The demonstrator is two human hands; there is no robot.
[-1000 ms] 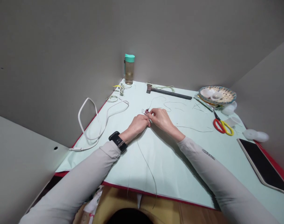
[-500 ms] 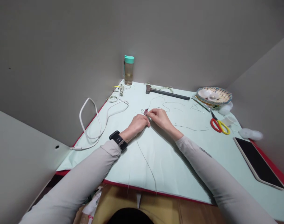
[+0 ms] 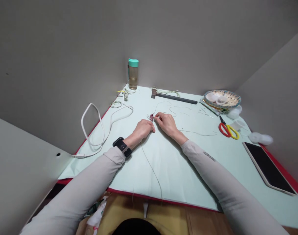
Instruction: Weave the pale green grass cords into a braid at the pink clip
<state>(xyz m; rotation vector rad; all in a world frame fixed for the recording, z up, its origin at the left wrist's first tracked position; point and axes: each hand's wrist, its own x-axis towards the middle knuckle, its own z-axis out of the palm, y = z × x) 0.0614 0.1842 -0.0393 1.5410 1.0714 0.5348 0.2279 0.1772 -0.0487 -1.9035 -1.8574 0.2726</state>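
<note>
My left hand (image 3: 143, 128) and my right hand (image 3: 166, 123) meet at the middle of the pale green mat (image 3: 173, 163). Both pinch a small dark red binder clip (image 3: 151, 117) that has thin wire handles. A thin thread (image 3: 151, 168) runs from the hands toward me and over the mat's front edge. My left wrist carries a black watch (image 3: 122, 147). Loose thread pieces (image 3: 178, 112) lie just beyond the hands.
A white cable (image 3: 100, 125) loops at the left edge. At the back stand a teal-capped bottle (image 3: 133, 74) and a hammer (image 3: 173, 96). To the right are a woven dish (image 3: 222, 99), red-and-yellow scissors (image 3: 227, 129), clear plastic cups (image 3: 260, 138) and a tablet (image 3: 267, 167).
The hands have kept pinching the clip with hardly any motion. The whole view has shifted slightly, so things sit a little further left and up in the picture.
</note>
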